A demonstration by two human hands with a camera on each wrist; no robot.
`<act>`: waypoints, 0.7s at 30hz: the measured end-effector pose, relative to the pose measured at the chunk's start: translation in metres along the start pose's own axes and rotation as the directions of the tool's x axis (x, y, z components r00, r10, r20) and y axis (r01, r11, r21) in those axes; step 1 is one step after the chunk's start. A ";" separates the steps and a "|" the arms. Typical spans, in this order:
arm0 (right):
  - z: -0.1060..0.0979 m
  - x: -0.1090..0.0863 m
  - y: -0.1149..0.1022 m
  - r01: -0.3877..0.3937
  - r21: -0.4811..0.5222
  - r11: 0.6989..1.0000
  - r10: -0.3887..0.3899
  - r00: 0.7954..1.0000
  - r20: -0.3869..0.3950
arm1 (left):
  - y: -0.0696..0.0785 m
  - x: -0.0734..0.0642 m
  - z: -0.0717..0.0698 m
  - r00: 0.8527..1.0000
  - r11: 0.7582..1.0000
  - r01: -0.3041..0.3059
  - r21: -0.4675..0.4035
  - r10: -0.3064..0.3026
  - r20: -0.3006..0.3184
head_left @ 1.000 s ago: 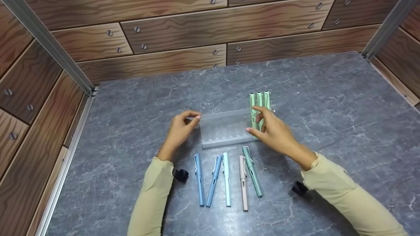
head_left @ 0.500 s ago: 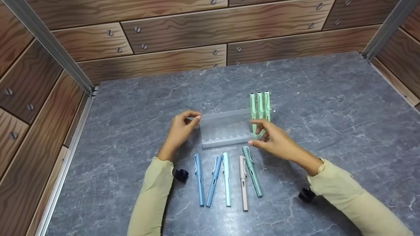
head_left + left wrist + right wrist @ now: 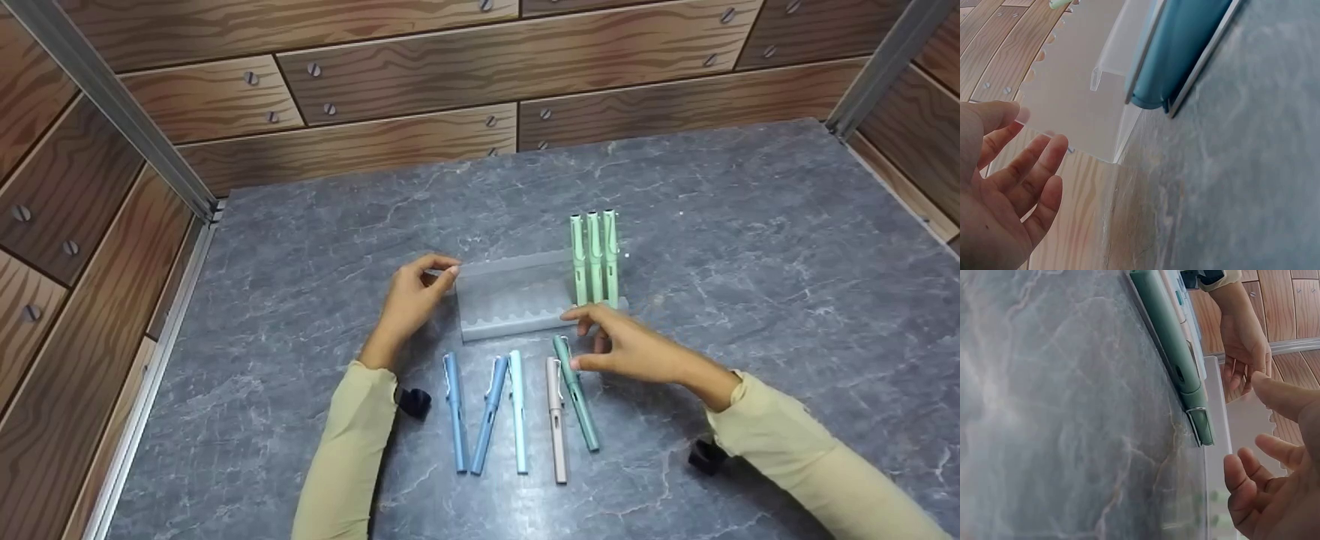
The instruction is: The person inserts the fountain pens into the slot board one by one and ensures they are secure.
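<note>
A clear plastic pen stand with notched edges stands mid-table. Three light green pens lie side by side in its right end. With thumb and index finger, my left hand pinches the stand's upper left corner; the pinch also shows in the left wrist view, where the other fingers are loose. My right hand holds nothing. Its thumb and fingers are apart, beside the cap end of a dark green pen in front of the stand. Whether the thumb touches that pen I cannot tell.
Left of the dark green pen lie a pinkish-grey pen, a pale aqua pen and two blue pens. Wood-patterned walls and metal rails enclose the grey marbled table.
My right hand has moved from over the light green pens toward me, down to the dark green pen's cap. The left hand and the stand have stayed in place.
</note>
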State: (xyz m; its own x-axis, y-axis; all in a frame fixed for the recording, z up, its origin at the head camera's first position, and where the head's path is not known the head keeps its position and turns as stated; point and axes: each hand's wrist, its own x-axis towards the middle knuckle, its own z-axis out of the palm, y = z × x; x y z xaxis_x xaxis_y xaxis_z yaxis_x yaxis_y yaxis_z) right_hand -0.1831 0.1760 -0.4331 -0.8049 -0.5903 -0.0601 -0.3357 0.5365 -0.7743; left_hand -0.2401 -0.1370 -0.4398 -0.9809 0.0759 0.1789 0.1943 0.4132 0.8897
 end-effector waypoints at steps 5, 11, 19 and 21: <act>0.002 -0.001 0.002 -0.020 -0.012 1.000 0.020 0.999 0.032 | 0.000 0.000 0.000 1.000 1.000 -0.010 0.014 0.011 -0.009; 0.006 -0.001 0.006 -0.002 -0.032 0.999 0.004 0.999 0.040 | -0.001 0.000 0.000 1.000 1.000 -0.009 0.011 0.009 -0.006; 0.009 0.001 0.007 -0.012 -0.047 0.999 0.013 0.999 0.029 | -0.001 0.000 0.001 1.000 1.000 -0.006 -0.029 0.006 -0.005; 0.009 0.002 0.007 -0.006 -0.060 0.998 0.007 1.000 0.024 | -0.002 0.000 0.001 1.000 1.000 -0.004 -0.030 0.004 -0.003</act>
State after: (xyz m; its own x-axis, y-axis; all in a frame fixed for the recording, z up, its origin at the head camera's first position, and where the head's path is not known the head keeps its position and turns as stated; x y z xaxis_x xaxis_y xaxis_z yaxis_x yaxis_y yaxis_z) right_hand -0.1823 0.1733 -0.4445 -0.7954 -0.6008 -0.0804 -0.3598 0.5747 -0.7351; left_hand -0.2408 -0.1372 -0.4416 -0.9802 0.0746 0.1837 0.1982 0.3858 0.9010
